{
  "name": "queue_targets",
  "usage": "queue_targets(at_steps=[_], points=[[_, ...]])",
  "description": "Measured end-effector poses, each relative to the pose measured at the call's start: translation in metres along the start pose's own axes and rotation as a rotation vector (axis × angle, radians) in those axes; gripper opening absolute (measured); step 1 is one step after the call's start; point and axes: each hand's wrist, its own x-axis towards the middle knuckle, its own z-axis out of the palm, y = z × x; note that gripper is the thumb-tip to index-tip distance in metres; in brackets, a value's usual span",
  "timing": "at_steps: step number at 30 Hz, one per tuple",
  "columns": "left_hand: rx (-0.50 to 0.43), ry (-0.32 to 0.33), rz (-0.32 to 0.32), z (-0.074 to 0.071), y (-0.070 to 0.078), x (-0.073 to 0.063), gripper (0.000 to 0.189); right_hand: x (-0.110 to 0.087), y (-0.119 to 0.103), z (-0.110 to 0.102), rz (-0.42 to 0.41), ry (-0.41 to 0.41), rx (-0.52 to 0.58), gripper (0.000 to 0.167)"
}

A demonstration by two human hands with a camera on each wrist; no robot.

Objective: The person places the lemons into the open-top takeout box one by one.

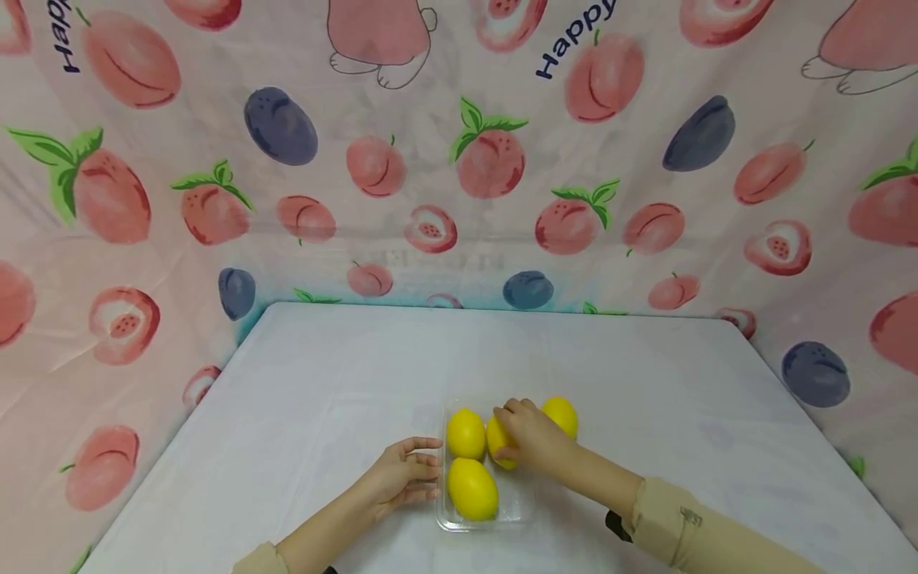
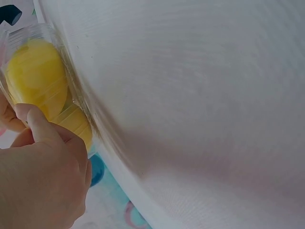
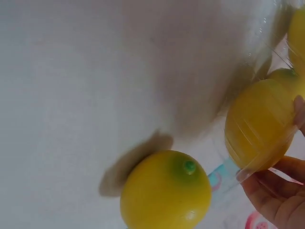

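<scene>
A clear plastic container [image 1: 515, 506] on the white table holds yellow lemons. One lemon [image 1: 465, 434] lies in its back left part and another [image 1: 473, 489] in front of that. My right hand [image 1: 534, 437] grips a third lemon [image 3: 259, 125] at the container's back right, seen through the clear wall in the right wrist view. Beside the container, to its right, a loose lemon [image 3: 164, 193] with a green tip rests on the table. The fingers of my left hand [image 1: 403, 478] touch the container's left side, mostly straight in the head view.
The white table [image 1: 344, 367] extends behind and to both sides of the container. A cloth printed with fruit [image 1: 430, 159] hangs behind the table and along its sides.
</scene>
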Motion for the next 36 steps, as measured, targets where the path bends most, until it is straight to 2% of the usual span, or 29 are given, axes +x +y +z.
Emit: queue_targets(at_steps=[5,12,19,28,36], points=[[-0.005,0.008,-0.002,0.001,-0.001,0.001,0.045,0.002,0.004,0.002,0.017,-0.022,0.05,0.054],[-0.005,0.01,-0.008,0.0,0.0,0.0,0.046,0.0,-0.001,-0.002,0.002,0.007,0.061,0.039],[-0.007,0.008,-0.012,0.0,-0.001,0.0,0.045,-0.006,0.001,-0.003,-0.004,0.047,0.052,0.043],[-0.009,0.016,-0.011,-0.001,-0.004,-0.001,0.04,-0.014,0.007,-0.001,-0.037,0.056,0.029,0.041],[0.005,0.035,0.002,0.002,-0.002,0.0,0.039,-0.02,0.012,-0.006,0.017,0.079,0.049,0.039]])
